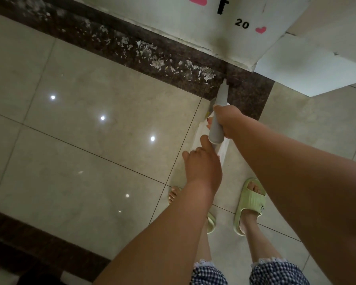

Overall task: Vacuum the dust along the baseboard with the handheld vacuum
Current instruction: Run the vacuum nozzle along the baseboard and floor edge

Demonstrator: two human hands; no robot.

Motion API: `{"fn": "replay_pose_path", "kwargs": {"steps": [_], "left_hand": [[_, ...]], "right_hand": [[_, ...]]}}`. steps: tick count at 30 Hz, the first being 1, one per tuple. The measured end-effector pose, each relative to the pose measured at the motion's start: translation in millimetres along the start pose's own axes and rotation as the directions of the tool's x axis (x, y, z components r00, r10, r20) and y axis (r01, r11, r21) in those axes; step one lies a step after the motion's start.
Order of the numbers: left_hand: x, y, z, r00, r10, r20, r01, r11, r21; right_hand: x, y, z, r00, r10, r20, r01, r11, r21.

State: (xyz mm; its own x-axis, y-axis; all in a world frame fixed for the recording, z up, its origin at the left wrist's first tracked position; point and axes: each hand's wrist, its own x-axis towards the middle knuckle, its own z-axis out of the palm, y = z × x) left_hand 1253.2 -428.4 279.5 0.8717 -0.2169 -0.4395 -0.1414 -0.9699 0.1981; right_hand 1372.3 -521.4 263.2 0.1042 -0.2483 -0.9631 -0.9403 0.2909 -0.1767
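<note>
1. Nozzle first: the handheld vacuum (218,118) points down and away from the person, its narrow tip just over the dark speckled floor border (249,99) near the wall's outer corner, a little to the right of the nearest scraps.

2. The right hand (227,120) is wrapped round the vacuum's grey barrel, fingers curled about it, so the tool is firmly clamped in that hand.

3. The left hand (202,163) is below it with one finger stretched up to touch the barrel's rear end. The other fingers are loosely bent and hold nothing. It may be working a switch there, though no switch can be made out.

4. The white paper scraps and dust (158,62) lie in a ragged band along the dark border at the foot of the white wall (193,31), running off to the upper left. Almost all of it appears to be uncollected, so the job looks barely started.

5. To do this well, I would bring the tip low and close to the scraps, then draw it slowly leftward along the line where wall meets floor.

6. Fast sweeps could scatter the light flakes onto the pale tiles (90,120), so overlapping, unhurried passes seem safer.

7. The green slippers (251,204) stand well back, which leaves room to step sideways as the band is followed.
</note>
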Motion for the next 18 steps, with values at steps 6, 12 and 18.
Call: {"fn": "replay_pose_path", "kwargs": {"steps": [6,12,18], "left_hand": [[-21.4,-14.9,10.9,0.99,-0.09,-0.112,0.082,0.994,-0.068],[-43.8,-29.6,18.1,0.987,-0.058,-0.151,0.048,0.996,-0.071],[-25.9,-27.0,18.1,0.987,-0.065,-0.149,0.06,0.998,-0.034]], "right_hand": [[-3.8,17.0,14.0,0.999,-0.033,-0.013,0.033,0.999,0.002],[-5.8,35.9,18.4,1.0,0.025,0.012,-0.026,0.996,0.088],[-4.8,20.6,18.3,1.0,0.009,0.003,-0.009,0.995,0.099]]}}
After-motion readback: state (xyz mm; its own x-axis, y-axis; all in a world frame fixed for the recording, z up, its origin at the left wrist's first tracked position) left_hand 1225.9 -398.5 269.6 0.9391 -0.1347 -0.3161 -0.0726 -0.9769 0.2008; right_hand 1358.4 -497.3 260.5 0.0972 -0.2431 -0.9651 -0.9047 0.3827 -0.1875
